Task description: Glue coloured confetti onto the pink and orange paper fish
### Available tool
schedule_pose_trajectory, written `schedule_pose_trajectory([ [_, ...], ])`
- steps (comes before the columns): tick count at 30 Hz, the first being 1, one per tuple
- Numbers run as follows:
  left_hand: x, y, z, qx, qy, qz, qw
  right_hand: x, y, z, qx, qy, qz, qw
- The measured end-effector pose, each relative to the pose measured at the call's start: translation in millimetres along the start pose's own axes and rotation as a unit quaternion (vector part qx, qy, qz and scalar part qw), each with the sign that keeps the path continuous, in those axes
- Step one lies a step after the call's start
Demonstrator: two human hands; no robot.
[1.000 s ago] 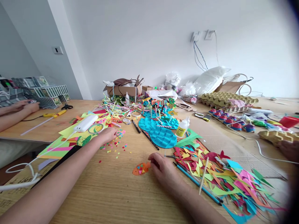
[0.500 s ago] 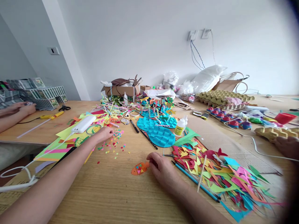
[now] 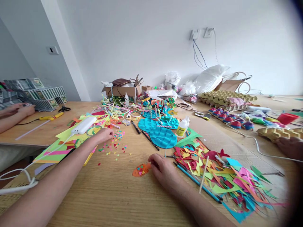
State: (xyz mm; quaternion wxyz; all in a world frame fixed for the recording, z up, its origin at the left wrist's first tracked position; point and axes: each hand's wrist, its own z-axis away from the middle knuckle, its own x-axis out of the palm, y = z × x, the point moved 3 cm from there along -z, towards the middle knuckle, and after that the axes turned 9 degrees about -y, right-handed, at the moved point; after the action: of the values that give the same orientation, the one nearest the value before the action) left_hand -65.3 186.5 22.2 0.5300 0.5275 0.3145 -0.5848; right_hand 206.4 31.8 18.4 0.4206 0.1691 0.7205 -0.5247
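Note:
An orange paper fish [image 3: 140,170] with small coloured triangles on its body lies on the wooden table [image 3: 106,195]. My right hand [image 3: 161,167] rests at its tail end, thumb and fingers pinched together on the tail. Farther left, my left hand [image 3: 105,135] is closed at the edge of a scatter of tiny paper confetti [image 3: 118,135]; whatever its fingertips hold is too small to make out. Between and beyond the hands sit blue paper discs [image 3: 163,138], a black pen [image 3: 135,127] and a white glue bottle [image 3: 181,127] with a yellow label.
Colourful paper scraps [image 3: 213,167] and blue pencils [image 3: 199,179] lie right of my right hand. A white power strip [image 3: 84,125] rests on coloured sheets at left. Other people's hands show at the far left [image 3: 26,110] and far right [image 3: 290,146]. Egg trays [image 3: 224,97] stand behind.
The view has shifted very slightly. Both hands and the orange fish keep nearly the same places on the table.

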Motion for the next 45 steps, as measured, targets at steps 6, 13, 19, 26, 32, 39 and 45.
schedule_pose_trajectory([
  [6,6.5,5,3,-0.017,-0.031,-0.059,0.998,0,-1,1,0.004,-0.006,0.000,1.000],
  [13,4.3,11,5,-0.027,-0.015,-0.067,0.997,0,-2,1,0.021,-0.018,-0.004,1.000],
  [19,2.9,-3,1,-0.044,-0.010,-0.021,0.999,1,0,0,0.018,-0.023,-0.008,1.000],
  [26,-0.4,-9,6,-0.060,-0.030,0.071,0.995,1,-1,0,0.018,-0.027,-0.003,0.999],
  [32,0.5,2,15,-0.038,-0.036,0.142,0.988,1,0,0,0.019,-0.023,-0.011,0.999],
  [39,0.4,3,16,-0.043,-0.033,0.153,0.987,1,0,0,0.019,-0.026,-0.017,0.999],
  [45,2.3,-2,11,-0.056,-0.027,0.123,0.990,1,0,0,0.017,-0.028,-0.017,0.999],
])
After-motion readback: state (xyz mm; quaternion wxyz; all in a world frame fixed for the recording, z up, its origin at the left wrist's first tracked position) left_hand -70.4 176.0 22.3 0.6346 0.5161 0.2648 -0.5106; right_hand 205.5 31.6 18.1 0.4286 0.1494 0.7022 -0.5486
